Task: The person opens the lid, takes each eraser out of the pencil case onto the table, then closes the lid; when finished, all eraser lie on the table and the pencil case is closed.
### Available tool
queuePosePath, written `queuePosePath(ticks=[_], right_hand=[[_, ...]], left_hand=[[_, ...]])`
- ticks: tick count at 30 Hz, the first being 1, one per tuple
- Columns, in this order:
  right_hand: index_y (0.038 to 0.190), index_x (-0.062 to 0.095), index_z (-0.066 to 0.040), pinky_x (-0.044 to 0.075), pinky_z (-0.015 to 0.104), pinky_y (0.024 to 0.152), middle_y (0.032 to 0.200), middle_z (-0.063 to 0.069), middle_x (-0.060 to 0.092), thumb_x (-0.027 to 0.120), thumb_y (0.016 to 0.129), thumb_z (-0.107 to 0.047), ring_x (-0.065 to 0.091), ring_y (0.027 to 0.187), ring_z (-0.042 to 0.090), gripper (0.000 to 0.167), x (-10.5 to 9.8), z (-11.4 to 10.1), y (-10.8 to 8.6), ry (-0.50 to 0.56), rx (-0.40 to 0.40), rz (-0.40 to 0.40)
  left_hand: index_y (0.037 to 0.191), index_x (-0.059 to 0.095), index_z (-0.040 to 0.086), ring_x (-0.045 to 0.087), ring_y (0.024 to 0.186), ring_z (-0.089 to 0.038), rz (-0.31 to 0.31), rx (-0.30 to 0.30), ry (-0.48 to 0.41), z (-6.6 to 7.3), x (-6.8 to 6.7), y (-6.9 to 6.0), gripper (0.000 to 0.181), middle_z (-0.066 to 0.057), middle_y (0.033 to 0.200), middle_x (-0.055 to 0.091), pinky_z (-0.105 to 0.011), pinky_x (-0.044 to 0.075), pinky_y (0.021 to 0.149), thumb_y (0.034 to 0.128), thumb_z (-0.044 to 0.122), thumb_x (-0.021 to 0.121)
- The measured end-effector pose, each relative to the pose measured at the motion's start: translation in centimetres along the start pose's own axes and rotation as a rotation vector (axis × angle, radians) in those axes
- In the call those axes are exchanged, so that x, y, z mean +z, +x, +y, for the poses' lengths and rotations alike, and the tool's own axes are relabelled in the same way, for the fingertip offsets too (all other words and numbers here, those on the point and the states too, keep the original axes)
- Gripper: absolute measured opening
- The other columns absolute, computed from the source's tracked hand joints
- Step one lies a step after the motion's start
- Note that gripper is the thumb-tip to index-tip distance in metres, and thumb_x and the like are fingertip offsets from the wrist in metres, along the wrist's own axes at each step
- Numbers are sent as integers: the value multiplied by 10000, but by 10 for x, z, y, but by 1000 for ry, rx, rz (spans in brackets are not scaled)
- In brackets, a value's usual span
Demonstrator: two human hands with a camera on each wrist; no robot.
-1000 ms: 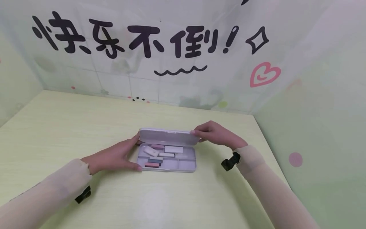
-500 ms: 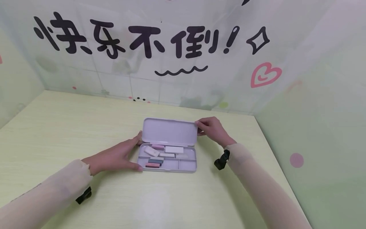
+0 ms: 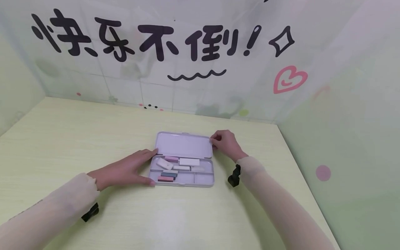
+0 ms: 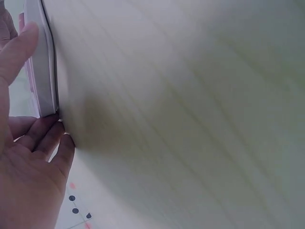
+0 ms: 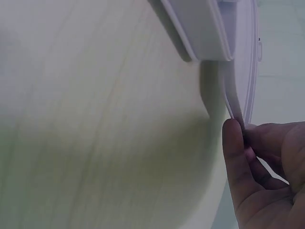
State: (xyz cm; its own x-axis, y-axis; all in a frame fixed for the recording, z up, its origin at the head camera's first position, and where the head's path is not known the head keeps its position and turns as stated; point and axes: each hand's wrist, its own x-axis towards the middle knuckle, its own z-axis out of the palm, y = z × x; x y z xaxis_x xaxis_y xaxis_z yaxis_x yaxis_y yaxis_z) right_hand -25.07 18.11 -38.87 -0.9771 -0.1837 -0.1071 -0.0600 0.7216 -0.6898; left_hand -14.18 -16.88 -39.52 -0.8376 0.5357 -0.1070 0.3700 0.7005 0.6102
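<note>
A pale lilac pencil case (image 3: 204, 178) lies unfolded on the table, its lid (image 3: 184, 144) tipped back behind the base. My left hand (image 3: 125, 172) holds the base's left end, thumb at the front corner and fingers at the back corner. At the lid's right edge, my right hand (image 3: 226, 142) pinches the rim between thumb and fingers; the right wrist view shows this hand (image 5: 267, 167) close up. Several small blocks like erasers lie in the base: white (image 3: 189, 162), pink (image 3: 172, 159), a blue one (image 3: 168, 174) and a red-pink one (image 3: 165, 179). The front middle and front right compartments look bare.
The pale wood-grain table (image 3: 168, 218) runs back to a wall (image 3: 200, 93) with large black characters. A green side panel (image 3: 347, 149) borders the right. Each wrist carries a black camera mount (image 3: 234, 176).
My right hand has swung the lid from half raised to tipped well back, moving slightly left. My left hand stays at the base's left end, its upper fingers shifting a little.
</note>
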Motion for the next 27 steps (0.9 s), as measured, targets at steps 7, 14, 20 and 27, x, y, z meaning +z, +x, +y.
queuePosePath(ticks=[7,14,20,27], right_hand=[[1113,768,1,553,251,741,1016,158,770,685,1011,-108,705,834,182,171,5,1,-3,-52,28,-19],[1150,770,9,563,258,748,1042,158,781,669,1021,-110,711,847,170,202,7,2,-5,-86,11,-29],[1175,763,6,562,258,755,1056,158,779,669,1020,-104,709,858,182,213,5,1,-9,-89,8,-37],[1283,716,23,571,285,785,1095,164,778,641,1021,-101,716,883,198,299,2,0,-12,-135,-51,-36]], left_hand=[[1599,366,-24,529,1358,-355,-1,18,55,-1,-1,4,1108,-185,1485,539,-582,431,1162,799,559,864],[1589,381,-33,542,1265,-293,-9,23,87,3,-3,6,1106,-159,1423,556,-546,461,1121,794,560,868],[1588,391,-23,536,1252,-267,-12,7,91,5,-2,7,1094,-139,1407,558,-518,467,1115,796,562,866],[1571,415,-34,547,1237,-275,-6,3,112,4,-1,8,1104,-159,1399,568,-518,475,1110,771,566,884]])
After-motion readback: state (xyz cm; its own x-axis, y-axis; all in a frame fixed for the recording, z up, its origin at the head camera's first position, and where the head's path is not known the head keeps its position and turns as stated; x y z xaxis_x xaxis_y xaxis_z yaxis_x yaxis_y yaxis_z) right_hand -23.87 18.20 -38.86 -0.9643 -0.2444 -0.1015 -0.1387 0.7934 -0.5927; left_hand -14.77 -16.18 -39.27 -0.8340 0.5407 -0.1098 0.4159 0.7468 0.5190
